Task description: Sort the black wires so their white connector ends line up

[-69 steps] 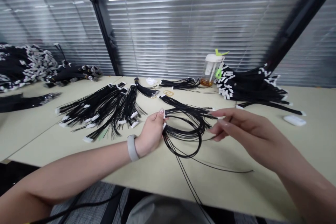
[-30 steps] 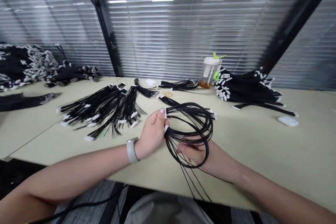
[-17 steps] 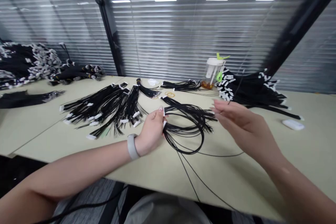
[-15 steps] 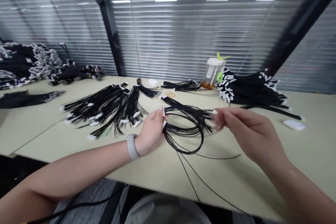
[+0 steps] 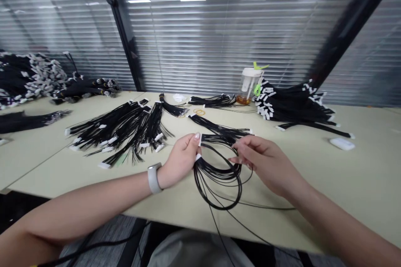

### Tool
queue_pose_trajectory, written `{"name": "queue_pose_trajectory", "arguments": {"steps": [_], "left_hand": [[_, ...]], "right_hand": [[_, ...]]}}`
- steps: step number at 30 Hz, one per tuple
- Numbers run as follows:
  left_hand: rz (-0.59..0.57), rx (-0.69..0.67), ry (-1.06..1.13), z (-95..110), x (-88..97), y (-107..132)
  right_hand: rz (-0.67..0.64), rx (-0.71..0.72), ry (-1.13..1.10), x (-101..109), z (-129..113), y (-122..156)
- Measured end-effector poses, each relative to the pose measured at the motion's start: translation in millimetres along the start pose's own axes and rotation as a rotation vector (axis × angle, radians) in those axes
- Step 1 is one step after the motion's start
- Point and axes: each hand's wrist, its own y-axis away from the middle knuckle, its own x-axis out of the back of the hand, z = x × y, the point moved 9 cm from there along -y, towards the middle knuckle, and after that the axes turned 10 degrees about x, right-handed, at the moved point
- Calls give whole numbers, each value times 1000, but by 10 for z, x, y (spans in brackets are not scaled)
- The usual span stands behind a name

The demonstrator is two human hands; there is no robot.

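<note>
My left hand (image 5: 180,158), with a grey band on the wrist, is closed around the white connector ends (image 5: 198,157) of a black wire harness (image 5: 217,168). Its thin wires curve in loops above the table, and several loose strands trail down past the front edge. On the right side of the loops, my right hand (image 5: 266,160) has its fingertips pinched on some of these wires. Exactly how many strands it grips is hidden. Just behind the hands lies another flat bundle of black wires (image 5: 208,124) with white connectors.
Several black wire bundles (image 5: 125,127) with white connectors lie spread to the left. Large harness piles (image 5: 291,102) stand at back right and far left. A clear jar with a white lid (image 5: 249,85), rubber bands (image 5: 199,112) and a white object (image 5: 342,143) are also on the table.
My right hand has moved left and inward, from the outer wire ends to the side of the loops. The looped wires hang slightly lower. My left hand keeps its grip; the view shifted slightly.
</note>
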Motion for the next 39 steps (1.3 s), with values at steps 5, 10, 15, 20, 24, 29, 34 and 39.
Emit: {"name": "queue_pose_trajectory", "arguments": {"steps": [5, 10, 15, 20, 24, 29, 34, 39], "left_hand": [[-52, -19, -22, 24, -45, 34], [-58, -77, -85, 92, -60, 77], [-50, -105, -130, 131, -60, 101], [-64, -113, -135, 140, -78, 113], [-92, -118, -138, 129, -112, 123], [-139, -97, -151, 71, -170, 132], [-182, -75, -156, 43, -224, 134], [-120, 7, -116, -26, -186, 54]], "right_hand": [[-119, 157, 424, -115, -198, 40], [-124, 234, 571, -183, -273, 78], [-106, 269, 629, -179, -301, 78], [-111, 379, 673, -211, -396, 105], [-162, 475, 729, -290, -436, 118], [-228, 501, 776, -388, -386, 108], [-280, 489, 855, -434, -317, 104], [-204, 427, 908, -291, -330, 76]]}}
